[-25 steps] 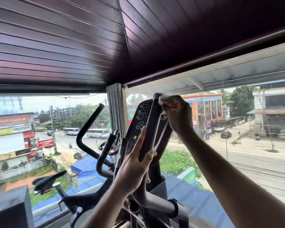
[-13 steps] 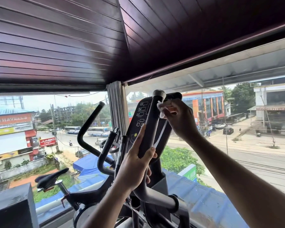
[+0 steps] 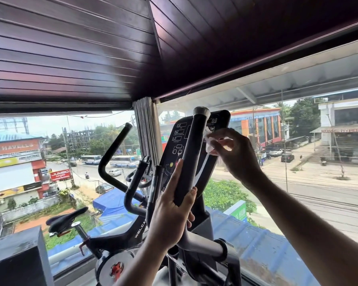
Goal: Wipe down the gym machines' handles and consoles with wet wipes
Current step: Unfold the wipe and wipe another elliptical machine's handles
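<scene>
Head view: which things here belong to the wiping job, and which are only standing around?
Belong to the job:
- wet wipe, held by the right hand
- handle, held by the left hand
- console

Only standing around:
- exercise bike saddle
- far handle
- window curtain

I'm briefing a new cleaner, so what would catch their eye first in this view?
Mid-frame, the right hand presses a white wet wipe against the upright black handle, which the left hand steadies lower down. Behind stands the black console, and through the window a sunlit street.
</scene>
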`<action>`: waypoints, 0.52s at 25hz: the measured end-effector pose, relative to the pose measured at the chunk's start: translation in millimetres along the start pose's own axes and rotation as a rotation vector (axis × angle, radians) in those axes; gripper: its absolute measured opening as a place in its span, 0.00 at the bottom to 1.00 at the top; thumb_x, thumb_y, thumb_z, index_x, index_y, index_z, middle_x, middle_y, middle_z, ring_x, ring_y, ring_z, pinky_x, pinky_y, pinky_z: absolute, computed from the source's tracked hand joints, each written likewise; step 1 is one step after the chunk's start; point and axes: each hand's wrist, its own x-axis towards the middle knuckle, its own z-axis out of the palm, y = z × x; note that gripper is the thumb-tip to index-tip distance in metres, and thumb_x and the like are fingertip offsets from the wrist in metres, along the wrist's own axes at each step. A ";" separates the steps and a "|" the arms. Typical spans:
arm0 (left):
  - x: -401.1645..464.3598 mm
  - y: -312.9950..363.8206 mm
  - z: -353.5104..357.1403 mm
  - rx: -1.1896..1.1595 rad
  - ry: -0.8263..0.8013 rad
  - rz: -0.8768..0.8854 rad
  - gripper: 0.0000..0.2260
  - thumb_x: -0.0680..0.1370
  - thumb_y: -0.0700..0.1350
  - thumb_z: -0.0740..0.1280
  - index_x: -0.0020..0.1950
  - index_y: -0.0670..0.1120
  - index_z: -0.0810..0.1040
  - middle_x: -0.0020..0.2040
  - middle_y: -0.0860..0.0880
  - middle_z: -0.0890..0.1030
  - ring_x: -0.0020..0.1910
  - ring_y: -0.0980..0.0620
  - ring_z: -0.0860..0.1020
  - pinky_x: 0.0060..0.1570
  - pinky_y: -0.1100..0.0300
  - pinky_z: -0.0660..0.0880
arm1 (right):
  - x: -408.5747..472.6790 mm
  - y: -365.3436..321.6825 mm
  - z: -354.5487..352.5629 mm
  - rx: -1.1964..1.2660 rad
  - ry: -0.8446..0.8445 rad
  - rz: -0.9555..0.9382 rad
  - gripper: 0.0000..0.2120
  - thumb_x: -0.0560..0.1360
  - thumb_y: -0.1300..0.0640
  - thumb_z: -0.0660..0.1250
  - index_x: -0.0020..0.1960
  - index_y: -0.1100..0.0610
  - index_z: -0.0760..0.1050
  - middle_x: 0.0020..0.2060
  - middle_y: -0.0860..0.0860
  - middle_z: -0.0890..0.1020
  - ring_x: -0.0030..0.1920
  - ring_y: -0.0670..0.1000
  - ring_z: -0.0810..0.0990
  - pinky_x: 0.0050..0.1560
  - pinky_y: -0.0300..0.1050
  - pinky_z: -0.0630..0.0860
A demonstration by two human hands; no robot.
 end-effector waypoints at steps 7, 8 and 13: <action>-16.2 -16.2 6.8 -0.036 0.143 0.051 0.29 0.76 0.57 0.68 0.76 0.71 0.65 0.58 0.45 0.82 0.43 0.50 0.85 0.35 0.55 0.81 | -20.2 -7.1 29.5 0.077 0.014 0.018 0.04 0.80 0.60 0.70 0.54 0.55 0.82 0.56 0.49 0.83 0.48 0.45 0.86 0.44 0.44 0.85; -18.5 -20.2 8.3 -0.037 0.166 0.061 0.29 0.76 0.58 0.67 0.76 0.71 0.66 0.57 0.43 0.82 0.43 0.49 0.85 0.36 0.54 0.82 | -33.7 -9.5 30.2 0.087 -0.006 0.015 0.04 0.80 0.61 0.70 0.53 0.55 0.82 0.55 0.48 0.83 0.48 0.45 0.86 0.44 0.43 0.84; -20.9 -28.8 10.7 0.007 0.239 0.114 0.27 0.78 0.56 0.68 0.76 0.70 0.67 0.56 0.42 0.82 0.42 0.46 0.84 0.38 0.51 0.83 | -43.7 -16.5 11.7 0.101 -0.140 0.073 0.06 0.78 0.61 0.72 0.52 0.51 0.83 0.49 0.47 0.86 0.43 0.49 0.88 0.44 0.43 0.84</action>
